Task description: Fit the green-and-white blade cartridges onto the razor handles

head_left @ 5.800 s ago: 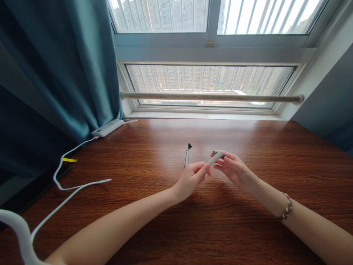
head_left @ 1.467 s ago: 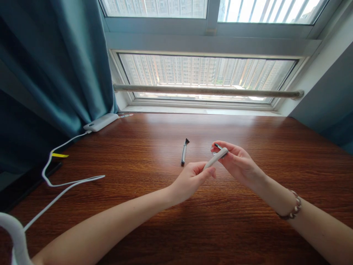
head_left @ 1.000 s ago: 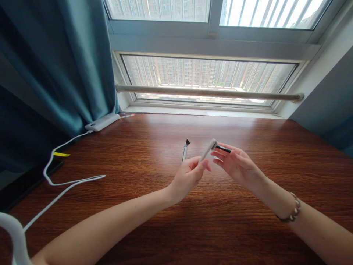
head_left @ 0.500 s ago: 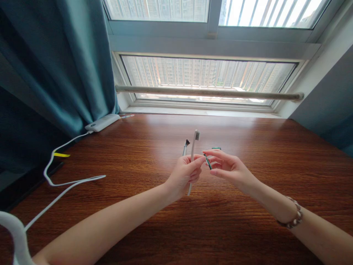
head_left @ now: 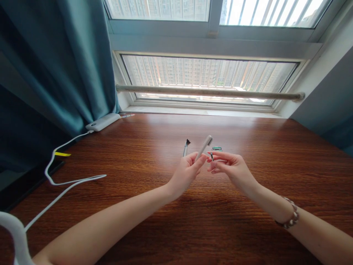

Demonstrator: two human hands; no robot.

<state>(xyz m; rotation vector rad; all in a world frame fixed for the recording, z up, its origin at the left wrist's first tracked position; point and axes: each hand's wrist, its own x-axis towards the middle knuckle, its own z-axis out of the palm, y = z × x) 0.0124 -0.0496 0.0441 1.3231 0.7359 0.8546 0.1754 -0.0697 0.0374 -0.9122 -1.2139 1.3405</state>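
Observation:
My left hand (head_left: 184, 175) is closed around the handle of a pale toothbrush (head_left: 203, 148), its dark-bristled head tilted up to the right. In my right hand (head_left: 231, 165), the fingertips pinch a small, narrow green-and-dark piece that looks like a razor cartridge (head_left: 211, 156). The piece is close to the toothbrush; I cannot tell whether they touch. Just beyond my left hand lies a silver handle with a dark tip (head_left: 185, 147), partly hidden by the hand. A second green cartridge-like piece (head_left: 217, 148) rests on the table behind my right fingers.
The brown wooden table (head_left: 132, 154) reaches to the window. A white power strip or adapter (head_left: 103, 122) with a white cable (head_left: 74, 182) lies at the left, by the blue curtain (head_left: 82, 66). A yellow strip (head_left: 63, 154) is near the left edge. A metal bar (head_left: 209, 92) crosses the window.
The toothbrush has gone from nearly upright to leaning right, its head now nearer my right hand. My right fingers have drawn closer together around the small piece, which has turned.

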